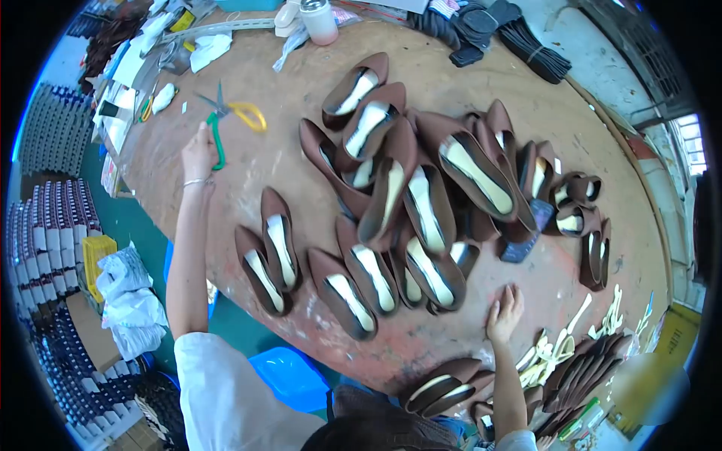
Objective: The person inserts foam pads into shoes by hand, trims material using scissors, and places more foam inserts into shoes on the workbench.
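My left hand reaches out to the far left of the table, its fingers closed at the green handle of a pair of scissors. The blades are spread, and the other handle is yellow. My right hand rests on the table's near side with its fingers stretched out, holding nothing. Between the hands lies a heap of brown pointed shoes with pale insoles. A separate pair of brown shoes sits at the heap's left. Beside the heap's right edge is a dark blue object I cannot make out.
More brown shoes lie at the near edge, beside pale strips and stacked brown pieces. A white-lidded jar and black bundles stand at the back. Below the table are a blue basin and white bags.
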### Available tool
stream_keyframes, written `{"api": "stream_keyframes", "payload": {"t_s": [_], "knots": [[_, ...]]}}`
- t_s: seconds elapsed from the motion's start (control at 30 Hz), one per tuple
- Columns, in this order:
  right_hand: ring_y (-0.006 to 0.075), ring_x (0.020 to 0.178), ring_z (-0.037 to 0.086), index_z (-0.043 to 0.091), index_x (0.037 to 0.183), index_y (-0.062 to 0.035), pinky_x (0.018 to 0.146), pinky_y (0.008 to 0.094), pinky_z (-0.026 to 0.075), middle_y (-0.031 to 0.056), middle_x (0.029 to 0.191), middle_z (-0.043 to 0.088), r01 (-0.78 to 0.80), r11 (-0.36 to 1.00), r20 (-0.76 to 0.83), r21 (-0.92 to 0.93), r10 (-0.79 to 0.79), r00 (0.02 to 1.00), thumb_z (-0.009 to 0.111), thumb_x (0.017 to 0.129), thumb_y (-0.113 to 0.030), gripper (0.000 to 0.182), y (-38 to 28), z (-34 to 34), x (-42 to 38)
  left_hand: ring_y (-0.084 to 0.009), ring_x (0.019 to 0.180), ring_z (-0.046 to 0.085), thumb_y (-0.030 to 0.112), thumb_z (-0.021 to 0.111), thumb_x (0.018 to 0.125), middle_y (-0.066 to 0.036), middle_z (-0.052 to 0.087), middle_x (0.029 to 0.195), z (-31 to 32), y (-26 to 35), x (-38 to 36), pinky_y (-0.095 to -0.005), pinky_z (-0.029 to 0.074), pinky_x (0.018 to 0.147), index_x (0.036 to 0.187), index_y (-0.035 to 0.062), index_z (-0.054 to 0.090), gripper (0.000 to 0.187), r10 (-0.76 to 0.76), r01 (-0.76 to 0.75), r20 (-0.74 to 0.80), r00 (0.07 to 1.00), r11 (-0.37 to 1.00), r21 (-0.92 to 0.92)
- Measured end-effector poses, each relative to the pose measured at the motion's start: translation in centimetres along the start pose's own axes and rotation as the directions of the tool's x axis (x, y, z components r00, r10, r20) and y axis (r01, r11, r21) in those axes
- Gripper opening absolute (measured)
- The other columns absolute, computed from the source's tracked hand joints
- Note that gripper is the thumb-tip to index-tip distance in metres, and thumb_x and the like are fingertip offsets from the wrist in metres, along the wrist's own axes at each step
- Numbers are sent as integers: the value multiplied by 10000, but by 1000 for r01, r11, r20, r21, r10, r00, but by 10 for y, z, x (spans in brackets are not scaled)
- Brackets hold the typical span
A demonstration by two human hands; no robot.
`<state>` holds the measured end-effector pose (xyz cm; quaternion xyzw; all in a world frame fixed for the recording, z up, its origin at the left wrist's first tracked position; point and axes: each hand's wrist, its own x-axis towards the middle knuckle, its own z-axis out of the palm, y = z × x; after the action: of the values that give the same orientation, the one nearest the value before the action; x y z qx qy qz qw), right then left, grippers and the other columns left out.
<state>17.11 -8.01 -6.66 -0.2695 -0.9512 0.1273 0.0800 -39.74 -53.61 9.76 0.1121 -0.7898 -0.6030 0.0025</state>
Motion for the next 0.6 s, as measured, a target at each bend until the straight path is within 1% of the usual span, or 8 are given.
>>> {"api": "stream_keyframes", "payload": {"t_s": [0.23,0.33,0.37,0.4,0.43,0.53,0.57,0.6], "knots": [[403,1313,465,554,1361,-63,1112,506,352,204,1432,497,91,985,-144,146,-70,987,624,924,-202,464,7,1,2,-23,421,247,355,432,1098,75,289,562,-47,65,-287,-207,206,375,823,79,491,395,88,-44,116,989,941,-334],[378,1320,482,618,1299,-78,1086,486,405,178,1439,509,186,927,-200,327,-125,972,702,852,-210,474,29,9,4,-19,410,249,379,434,1093,81,283,549,-47,65,-383,-233,299,399,846,103,505,378,92,-11,199,976,927,-374],[312,1267,554,674,1229,-57,1024,437,474,160,1364,586,88,715,-112,693,-13,994,728,865,-240,411,42,22,6,-18,417,255,387,421,1097,68,301,562,-46,57,-407,-242,282,405,856,94,493,386,108,-3,241,965,917,-399],[229,1150,625,704,1179,-27,956,366,511,125,1246,674,-96,597,87,796,44,995,723,906,-238,345,47,9,15,-22,420,263,387,419,1097,64,308,567,-43,54,-436,-240,296,409,856,91,490,388,138,-25,282,949,929,-370],[159,1070,638,700,1185,-8,949,312,493,80,1121,722,-156,474,116,867,112,987,676,960,-196,294,21,-44,3,-27,422,271,387,418,1097,60,316,573,-37,56,-468,-239,309,414,857,88,487,390,165,-51,321,933,940,-338],[142,1097,633,682,1217,19,992,294,469,79,1143,709,0,305,5,952,-14,1000,604,996,-111,268,-39,-143,-64,-44,436,298,380,427,1092,51,325,582,5,30,-541,-216,356,401,824,64,499,421,270,-113,336,902,901,-419],[143,1100,634,670,1226,34,1001,291,464,86,1150,706,44,253,-30,967,-58,998,586,1000,-88,270,-56,-167,-98,-57,445,321,369,420,1094,44,334,584,22,26,-571,-247,459,453,840,58,518,413,335,-148,392,857,888,-435],[161,1131,625,638,1268,47,1021,307,461,100,1171,695,58,229,-37,972,-97,995,590,997,-98,311,-70,-184,-131,-52,469,318,399,378,1104,44,354,604,36,14,-593,-214,275,431,863,64,506,432,431,-197,476,767,863,-465]]}}
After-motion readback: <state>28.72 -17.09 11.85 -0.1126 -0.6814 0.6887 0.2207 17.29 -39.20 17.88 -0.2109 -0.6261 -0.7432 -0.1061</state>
